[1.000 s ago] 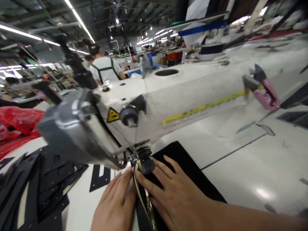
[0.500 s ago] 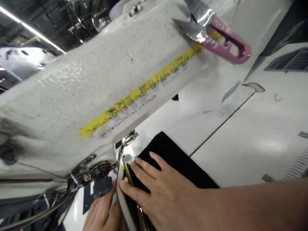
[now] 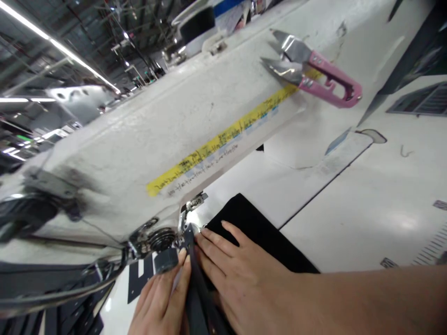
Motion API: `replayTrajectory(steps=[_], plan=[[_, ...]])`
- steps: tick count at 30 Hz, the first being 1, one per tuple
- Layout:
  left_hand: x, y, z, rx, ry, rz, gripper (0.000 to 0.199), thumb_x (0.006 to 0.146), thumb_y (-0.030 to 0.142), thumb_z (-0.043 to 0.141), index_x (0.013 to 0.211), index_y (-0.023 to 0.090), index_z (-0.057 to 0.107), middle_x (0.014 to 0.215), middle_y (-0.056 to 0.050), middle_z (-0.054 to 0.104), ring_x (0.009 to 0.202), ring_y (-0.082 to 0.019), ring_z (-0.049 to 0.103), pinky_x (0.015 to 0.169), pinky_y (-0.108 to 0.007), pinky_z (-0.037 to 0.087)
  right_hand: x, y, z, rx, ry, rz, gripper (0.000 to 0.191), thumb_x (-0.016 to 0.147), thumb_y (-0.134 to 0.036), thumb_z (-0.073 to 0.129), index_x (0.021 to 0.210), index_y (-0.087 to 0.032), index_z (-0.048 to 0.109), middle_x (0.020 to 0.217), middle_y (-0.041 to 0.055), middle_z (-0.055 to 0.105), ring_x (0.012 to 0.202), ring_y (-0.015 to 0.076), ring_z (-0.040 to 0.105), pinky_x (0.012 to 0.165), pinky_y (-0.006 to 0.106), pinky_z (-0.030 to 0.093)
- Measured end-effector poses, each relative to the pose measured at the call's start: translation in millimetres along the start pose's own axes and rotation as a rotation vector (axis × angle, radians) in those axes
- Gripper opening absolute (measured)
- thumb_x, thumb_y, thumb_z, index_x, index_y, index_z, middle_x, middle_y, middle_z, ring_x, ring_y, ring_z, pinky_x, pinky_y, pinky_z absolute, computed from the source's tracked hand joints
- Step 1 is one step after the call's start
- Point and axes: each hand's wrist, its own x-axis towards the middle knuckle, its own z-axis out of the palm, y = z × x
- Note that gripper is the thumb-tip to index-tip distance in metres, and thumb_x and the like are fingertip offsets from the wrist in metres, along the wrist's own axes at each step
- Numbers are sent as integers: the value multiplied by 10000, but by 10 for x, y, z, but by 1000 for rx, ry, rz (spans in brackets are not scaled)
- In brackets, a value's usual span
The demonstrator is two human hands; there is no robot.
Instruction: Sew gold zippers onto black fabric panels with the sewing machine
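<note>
My left hand (image 3: 159,298) is at the bottom, with thumb and forefinger pinched on the edge of a dark strip (image 3: 197,288) close to the sewing machine's needle area. The strip runs from there toward the lower edge of the picture. Fingers outstretched, my right hand (image 3: 240,274) presses flat on black fabric (image 3: 251,223) to the right of the strip. The fabric lies on the white machine bed (image 3: 335,218). The presser foot is partly hidden behind the hands and strip.
The white sewing machine arm (image 3: 157,135) crosses overhead, bearing yellow tape (image 3: 216,142) with handwriting. Pink thread snips (image 3: 331,83) rest on it, blades apart. A dark block (image 3: 165,260) hangs just above my left hand. Several dark pieces (image 3: 66,307) lie at lower left.
The brass-toothed zipper and pale strip seen before are now covered by the dark strip. My left hand has moved up and right to the strip's edge. The camera view has shifted slightly.
</note>
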Motion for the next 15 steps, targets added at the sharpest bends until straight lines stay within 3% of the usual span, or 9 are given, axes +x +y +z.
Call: replayTrajectory(steps=[3, 9, 15], plan=[[13, 52, -12, 21, 6, -7, 465, 827, 81, 323, 1280, 115, 419, 1224, -150, 518, 1076, -244, 537, 832, -351, 519, 6, -18, -39, -3, -89, -5, 465, 911, -298, 364, 1333, -105, 387, 1435, 149, 256, 1339, 275, 168, 1065, 527, 179], [58, 200, 19, -74, 63, -166, 401, 868, 71, 310, 1238, 121, 457, 1176, -174, 509, 1075, -255, 526, 819, -373, 526, 61, -16, -69, -52, -188, -6, 454, 871, -255, 409, 1315, -166, 434, 1427, 126, 276, 1323, 290, 214, 1058, 534, 195], [118, 215, 99, -72, 214, -195, 345, 843, 51, 340, 1145, 84, 503, 1085, -185, 549, 998, -274, 565, 784, -411, 543, 89, 51, -19, -165, -117, -110, 482, 828, -253, 449, 1299, -151, 456, 1369, 142, 388, 1282, 297, 308, 1029, 499, 258]])
